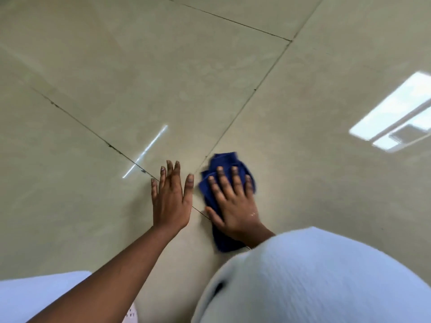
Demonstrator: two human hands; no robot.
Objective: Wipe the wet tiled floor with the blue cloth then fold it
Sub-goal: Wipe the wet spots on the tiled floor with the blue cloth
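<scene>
Blue cloth lay bunched on the tiled floor just below and right of the middle of the frame, crumpled into an uneven, elongated wad that ran from a peak near a grout line down toward the lower centre. Its outline was a little blurred. The right hand lay flat on top of it, palm down, the fingers spread wide and straight over the upper part of the wad, the thumb angled out to the left along the cloth's edge. Cloth showed beyond the fingertips and again below the wrist. The hand pressed on the cloth rather than gripping it. Its forearm disappeared at once behind a pale, ribbed garment that filled the lower right of the frame.

Just left of the cloth, apart from it, the left hand was planted palm down on the bare tile, fingers extended and slightly fanned, holding nothing. Its bare forearm ran diagonally down to the lower left corner, where more pale fabric showed.

The glossy beige tiles were crossed by dark grout lines that met near the hands. A bright window reflection sat at the right edge, and a thin streak of reflected light lay above and left of the left hand.
</scene>
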